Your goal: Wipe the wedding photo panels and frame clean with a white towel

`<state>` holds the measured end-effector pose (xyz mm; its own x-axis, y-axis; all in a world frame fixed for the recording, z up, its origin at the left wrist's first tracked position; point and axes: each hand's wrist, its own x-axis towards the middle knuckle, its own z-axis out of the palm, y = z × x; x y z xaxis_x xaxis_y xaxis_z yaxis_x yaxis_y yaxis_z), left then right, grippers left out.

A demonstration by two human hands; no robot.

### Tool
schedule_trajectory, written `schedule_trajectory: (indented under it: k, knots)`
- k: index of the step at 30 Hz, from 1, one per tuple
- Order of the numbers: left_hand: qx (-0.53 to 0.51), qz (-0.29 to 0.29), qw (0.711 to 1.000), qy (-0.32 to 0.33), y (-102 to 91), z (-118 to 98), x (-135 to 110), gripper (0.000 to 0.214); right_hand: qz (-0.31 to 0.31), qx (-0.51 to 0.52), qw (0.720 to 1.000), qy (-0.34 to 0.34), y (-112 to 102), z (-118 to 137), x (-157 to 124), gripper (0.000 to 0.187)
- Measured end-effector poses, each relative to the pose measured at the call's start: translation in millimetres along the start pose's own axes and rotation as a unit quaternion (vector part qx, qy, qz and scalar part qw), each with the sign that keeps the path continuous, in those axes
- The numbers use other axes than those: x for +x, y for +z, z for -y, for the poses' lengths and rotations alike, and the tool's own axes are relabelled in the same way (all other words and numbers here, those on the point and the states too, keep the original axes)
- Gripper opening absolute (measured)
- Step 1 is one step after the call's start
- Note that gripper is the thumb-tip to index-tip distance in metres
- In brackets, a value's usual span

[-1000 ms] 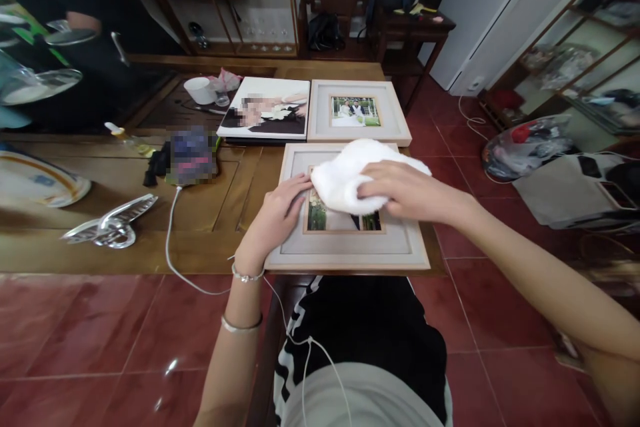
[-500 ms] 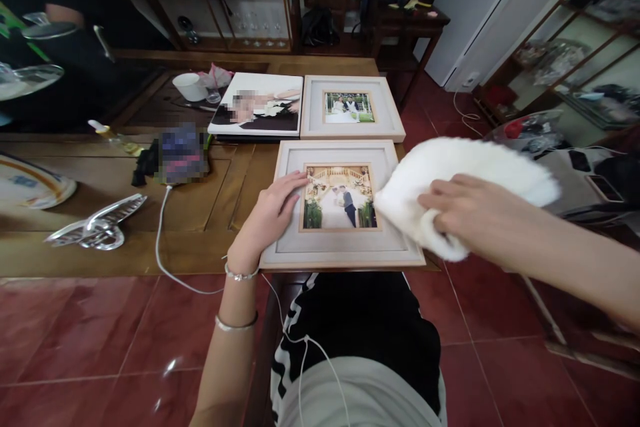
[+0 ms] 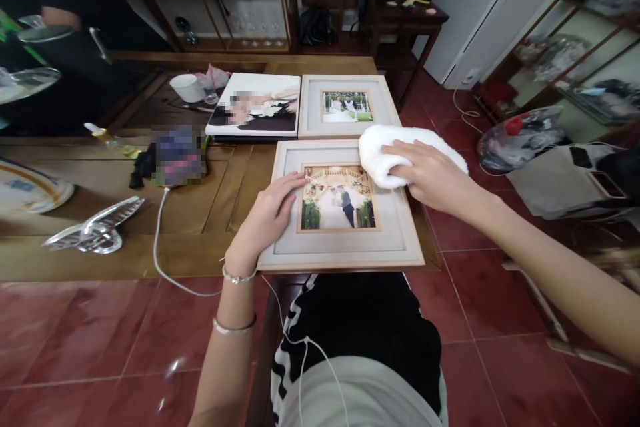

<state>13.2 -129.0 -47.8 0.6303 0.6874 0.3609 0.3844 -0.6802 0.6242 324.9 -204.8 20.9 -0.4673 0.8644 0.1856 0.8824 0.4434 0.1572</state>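
A pale picture frame (image 3: 345, 255) with a wedding photo (image 3: 339, 199) lies flat at the table's near edge. My left hand (image 3: 273, 210) rests with fingers stretched over the frame's left side, the fingertips at the photo's upper left corner. In my right hand (image 3: 425, 170) is a folded white cloth (image 3: 375, 147), pressed against the frame's upper right corner, which it covers. A second pale frame (image 3: 313, 107) lies just behind, and a photo panel (image 3: 260, 103) is to its left.
On the table (image 3: 200, 247) are a silver hair claw (image 3: 95, 227), a blurred dark pouch (image 3: 180, 153) with a white cable (image 3: 157, 240), a dropper bottle (image 3: 113, 141) and a white cup (image 3: 187, 88). A person's forearm (image 3: 60, 17) shows at the far left. Bags (image 3: 525, 133) sit on the right.
My right hand has brought the white cloth from the frame's right side up and left onto its upper right corner. The left hand stays in place.
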Motion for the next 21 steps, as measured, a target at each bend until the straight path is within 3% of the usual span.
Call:
schedule_trajectory:
  k: [3, 5, 9, 12, 14, 16, 19, 21]
  knots:
    - [-0.003, -0.001, 1.000, 0.001, -0.3, -1, 0, 0.035, 0.044, 0.001, 0.999, 0.012, 9, 1, 2, 0.046]
    - [-0.007, -0.005, 1.000, -0.003, -0.3, -2, -1, 0.036, 0.069, 0.008, 0.998, 0.004, 2, 10, -2, 0.044]
    - [-0.008, -0.008, 1.000, -0.005, -1.0, -4, -1, 0.042, 0.129, 0.091, 0.988, -0.005, -38, 41, -13, 0.048]
    - [-0.004, 0.002, 1.000, -0.007, -1.8, -4, -1, 0.049, 0.188, 0.201, 0.962, -0.005, -73, 50, -18, 0.040]
    - [-0.001, 0.007, 1.000, -0.009, -1.9, -4, -2, 0.052, 0.149, 0.224, 0.963, 0.002, -88, 45, -21, 0.034]
    - [-0.002, 0.010, 1.000, -0.011, -1.9, -4, -2, 0.053, 0.045, 0.169, 0.984, 0.027, -93, 33, -22, 0.031]
    - [-0.001, 0.011, 1.000, -0.015, -2.3, -4, -2, 0.054, -0.097, 0.038, 0.992, 0.076, -85, 16, -22, 0.032]
    - [-0.001, 0.015, 1.000, -0.018, -2.9, -5, -2, 0.055, -0.133, -0.005, 0.987, 0.093, -73, 8, -18, 0.033]
